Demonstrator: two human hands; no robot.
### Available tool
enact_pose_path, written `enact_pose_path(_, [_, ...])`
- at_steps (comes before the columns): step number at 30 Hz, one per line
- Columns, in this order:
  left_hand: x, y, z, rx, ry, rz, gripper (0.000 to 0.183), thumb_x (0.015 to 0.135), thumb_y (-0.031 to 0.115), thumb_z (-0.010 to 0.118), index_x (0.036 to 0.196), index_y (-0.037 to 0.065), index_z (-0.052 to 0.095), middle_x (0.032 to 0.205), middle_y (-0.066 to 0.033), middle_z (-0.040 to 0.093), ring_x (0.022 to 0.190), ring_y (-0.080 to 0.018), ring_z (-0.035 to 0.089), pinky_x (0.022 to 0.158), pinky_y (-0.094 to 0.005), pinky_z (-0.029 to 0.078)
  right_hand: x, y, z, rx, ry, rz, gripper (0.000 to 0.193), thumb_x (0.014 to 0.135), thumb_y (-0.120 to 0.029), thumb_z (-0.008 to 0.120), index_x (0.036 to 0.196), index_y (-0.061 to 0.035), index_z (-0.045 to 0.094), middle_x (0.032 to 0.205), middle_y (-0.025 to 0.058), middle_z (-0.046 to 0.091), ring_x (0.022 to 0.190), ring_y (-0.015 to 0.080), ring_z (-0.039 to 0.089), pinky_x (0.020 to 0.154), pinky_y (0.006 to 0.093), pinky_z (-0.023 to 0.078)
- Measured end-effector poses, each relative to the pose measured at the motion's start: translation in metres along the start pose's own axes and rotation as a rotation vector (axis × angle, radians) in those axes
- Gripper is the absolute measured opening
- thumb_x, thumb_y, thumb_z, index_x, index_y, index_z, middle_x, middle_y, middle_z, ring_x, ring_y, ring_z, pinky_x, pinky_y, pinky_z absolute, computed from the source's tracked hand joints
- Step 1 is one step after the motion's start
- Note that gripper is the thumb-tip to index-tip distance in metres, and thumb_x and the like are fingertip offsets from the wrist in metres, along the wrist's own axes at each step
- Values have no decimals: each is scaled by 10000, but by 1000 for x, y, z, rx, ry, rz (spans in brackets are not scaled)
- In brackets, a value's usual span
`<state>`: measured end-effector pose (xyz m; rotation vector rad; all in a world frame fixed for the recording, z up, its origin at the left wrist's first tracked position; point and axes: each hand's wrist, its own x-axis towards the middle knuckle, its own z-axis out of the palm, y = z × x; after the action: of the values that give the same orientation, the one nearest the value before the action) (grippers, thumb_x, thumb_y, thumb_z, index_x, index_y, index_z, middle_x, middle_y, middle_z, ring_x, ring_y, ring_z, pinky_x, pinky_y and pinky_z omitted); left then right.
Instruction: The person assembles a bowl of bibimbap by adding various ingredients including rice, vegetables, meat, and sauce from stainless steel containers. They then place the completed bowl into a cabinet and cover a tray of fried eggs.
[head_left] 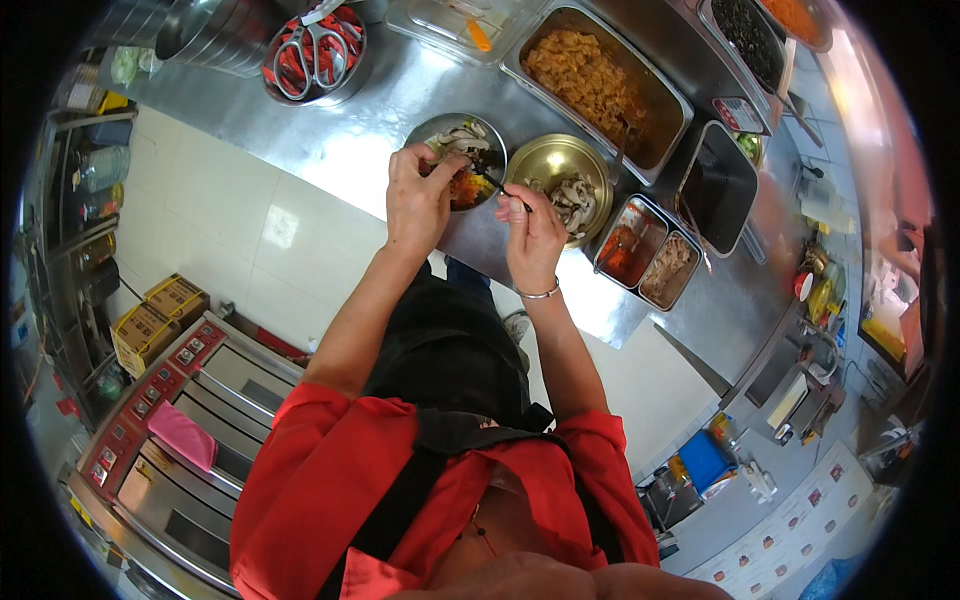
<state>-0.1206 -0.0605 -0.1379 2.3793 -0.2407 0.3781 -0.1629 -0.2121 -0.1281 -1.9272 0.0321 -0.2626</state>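
A metal bowl (490, 128) of mixed food sits by the counter's near edge, with pale slices, orange-red shreds and some yellow and green in it. Over its rim, my left hand (412, 198) is closed, thumb and fingertips pinched together above the food; what lies between them is too small to make out. My right hand (534, 232), closed and wearing a bracelet, grips a thin dark utensil (492, 181) that slants toward the left fingertips; its tip is partly hidden. Just right of the bowl stands a brass-coloured bowl (556, 150) containing sliced mushrooms (574, 204).
A deep tray (684, 118) of orange-brown food lies behind, with a two-part container (651, 243) at right. Scissors (311, 62) rest on a bowl of red packets at far left. Below left are a steel appliance (225, 410) with a pink cloth (183, 436) and cardboard boxes (147, 335).
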Motion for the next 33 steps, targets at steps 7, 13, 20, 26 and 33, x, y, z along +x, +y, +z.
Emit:
enact_pose_path(7, [-4, -8, 9, 50, -33, 24, 370, 616, -105, 558, 898, 101, 681, 897, -124, 484, 824, -286, 495, 706, -354, 448, 1, -2, 5, 14, 4, 7, 136, 887, -11, 515, 998, 24, 584, 813, 111, 613, 642, 150, 633, 575, 254, 505])
enact_pose_path(13, [-8, -2, -6, -45, -27, -141, 330, 682, -85, 564, 954, 80, 651, 929, -124, 475, 854, -271, 494, 726, -342, 448, 3, 0, 0, -23, 12, 27, 149, 913, -37, 490, 1014, 26, 580, 814, 108, 625, 658, 131, 625, 601, 246, 520])
enact_pose_path(20, [-39, -43, -15, -509, -28, -663, 483, 833, 60, 584, 1276, 26, 396, 1108, -105, 458, 978, -208, 521, 778, -306, 481, 3, 1, 1, 132, 107, 187, 155, 919, -75, 491, 1021, 3, 579, 814, 85, 636, 631, 126, 624, 588, 245, 497])
enact_pose_path(26, [-43, -39, -7, -1198, -211, -1168, 507, 847, 18, 534, 1314, 47, 338, 1195, -129, 451, 1028, -259, 539, 823, -363, 527, -15, 3, -31, 851, 269, 566, 226, 953, -179, 468, 1069, -7, 556, 850, 69, 609, 679, 103, 557, 621, 239, 485])
enact_pose_path(33, [-41, -50, 15, -1302, -257, -1209, 527, 819, -104, 406, 1313, 40, 295, 1155, -198, 519, 1019, -344, 577, 812, -439, 553, -90, 14, -157, 754, 621, 423, 260, 966, -232, 444, 1067, -17, 549, 839, 61, 601, 680, 98, 543, 611, 234, 472])
